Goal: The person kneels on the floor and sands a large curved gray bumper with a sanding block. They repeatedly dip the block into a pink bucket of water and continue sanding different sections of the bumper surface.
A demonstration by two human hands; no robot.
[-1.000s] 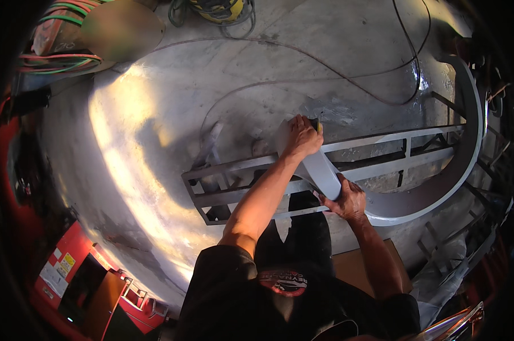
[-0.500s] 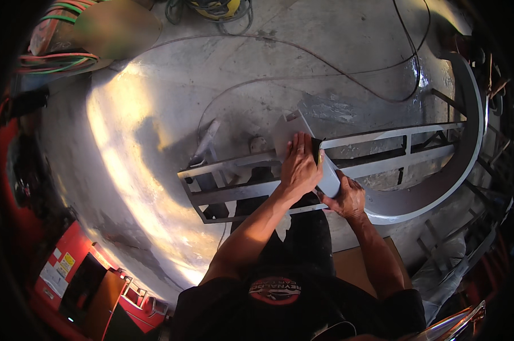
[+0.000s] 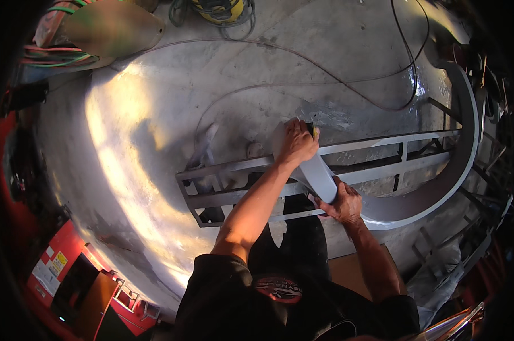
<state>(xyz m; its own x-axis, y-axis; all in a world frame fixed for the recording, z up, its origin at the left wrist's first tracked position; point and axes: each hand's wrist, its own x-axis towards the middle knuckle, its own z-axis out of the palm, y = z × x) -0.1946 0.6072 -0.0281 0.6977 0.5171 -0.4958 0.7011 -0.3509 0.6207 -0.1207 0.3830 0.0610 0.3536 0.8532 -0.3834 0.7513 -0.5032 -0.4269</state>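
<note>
A smooth grey piece, long and round-ended, lies slantwise across a metal frame of bare bars. At the far end of the piece my left hand is closed over a small black-and-yellow pad, pressed to the surface. Only the pad's edge shows beside the fingers; its underside is hidden. My right hand grips the near, rounded end, thumb along the left edge and fingers over the right side.
A large grey C-shaped curve joins the frame's right end. A dark cable trails across the concrete floor. Beyond stand a yellow-and-black machine and coiled red and green hoses. A red cabinet is at the lower left.
My left hand has slid up and away along the grey piece toward its far end, with the pad. My right hand keeps its hold on the near end. The view has shifted slightly.
</note>
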